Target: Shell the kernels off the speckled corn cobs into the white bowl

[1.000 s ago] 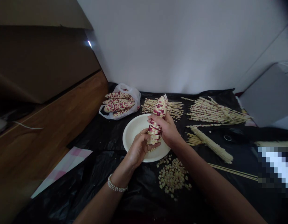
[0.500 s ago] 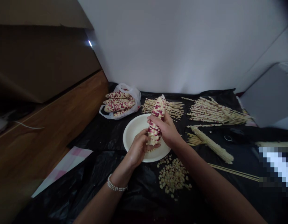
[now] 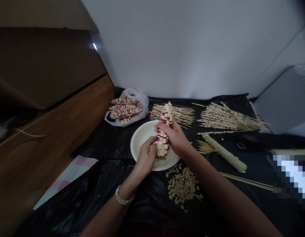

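Observation:
An ear of corn (image 3: 164, 126) with cream and dark red kernels stands nearly upright over a white bowl (image 3: 138, 142). My right hand (image 3: 176, 136) is wrapped round its middle, thumb across the front. At its lower left side, my left hand (image 3: 147, 154) has its fingers closed against the kernels near the bottom end; the fingertips are partly hidden by the corn. A pile of loose kernels (image 3: 184, 186) lies on the black plastic sheet (image 3: 103, 194) just in front of the bowl.
Several corn ears (image 3: 125, 112) rest in a white plastic bag (image 3: 144, 98) at the back left. Skewers threaded with kernels (image 3: 216, 117) lie at the back right. Nearer are a stripped cob (image 3: 226, 154) and bare sticks (image 3: 246, 181). A wooden panel (image 3: 75, 108) borders the left.
The corn has tilted slightly left at its top and turned a little. My left fingers have moved from under its lower end to its left side, closing in against the kernels.

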`<act>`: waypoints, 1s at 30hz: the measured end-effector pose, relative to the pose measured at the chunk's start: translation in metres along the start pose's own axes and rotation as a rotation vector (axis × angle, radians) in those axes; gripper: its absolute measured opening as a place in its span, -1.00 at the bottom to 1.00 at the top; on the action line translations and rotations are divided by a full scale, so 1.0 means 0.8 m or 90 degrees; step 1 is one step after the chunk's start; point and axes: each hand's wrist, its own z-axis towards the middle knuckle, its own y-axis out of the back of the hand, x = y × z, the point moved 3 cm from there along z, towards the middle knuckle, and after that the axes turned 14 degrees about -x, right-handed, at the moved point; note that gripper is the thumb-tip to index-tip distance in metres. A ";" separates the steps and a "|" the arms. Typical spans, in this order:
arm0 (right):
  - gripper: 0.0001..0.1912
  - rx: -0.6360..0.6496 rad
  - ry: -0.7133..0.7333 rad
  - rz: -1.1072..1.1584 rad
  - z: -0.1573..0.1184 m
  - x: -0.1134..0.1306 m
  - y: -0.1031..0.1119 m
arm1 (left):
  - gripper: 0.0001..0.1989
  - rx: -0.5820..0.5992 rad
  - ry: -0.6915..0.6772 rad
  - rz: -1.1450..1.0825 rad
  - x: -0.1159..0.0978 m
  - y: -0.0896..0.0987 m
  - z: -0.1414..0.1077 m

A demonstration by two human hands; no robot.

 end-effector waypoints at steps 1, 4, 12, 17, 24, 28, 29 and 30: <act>-0.64 0.000 0.001 -0.001 0.001 0.001 0.001 | -0.73 0.011 0.033 -0.037 0.002 0.000 0.002; -0.62 -0.015 0.036 -0.014 0.005 0.006 0.005 | -0.59 0.050 0.140 -0.168 0.005 -0.002 0.005; -0.54 -0.038 0.113 -0.074 0.001 0.013 0.008 | -0.69 0.088 0.250 -0.295 -0.003 -0.006 0.001; -0.53 -0.042 0.129 -0.108 0.001 0.008 0.007 | -0.70 0.066 0.251 -0.285 -0.002 -0.009 0.000; -0.54 -0.043 0.097 -0.085 -0.001 0.012 0.005 | -0.69 0.050 0.215 -0.275 0.001 -0.011 -0.001; -0.56 -0.044 0.094 -0.069 -0.002 0.016 0.005 | -0.67 0.068 0.210 -0.279 -0.001 -0.012 -0.001; -0.55 -0.043 0.100 -0.074 -0.002 0.017 0.005 | -0.67 0.067 0.205 -0.272 -0.001 -0.012 -0.001; -0.55 -0.044 0.105 -0.083 -0.002 0.016 0.005 | -0.66 0.064 0.196 -0.260 -0.001 -0.012 -0.001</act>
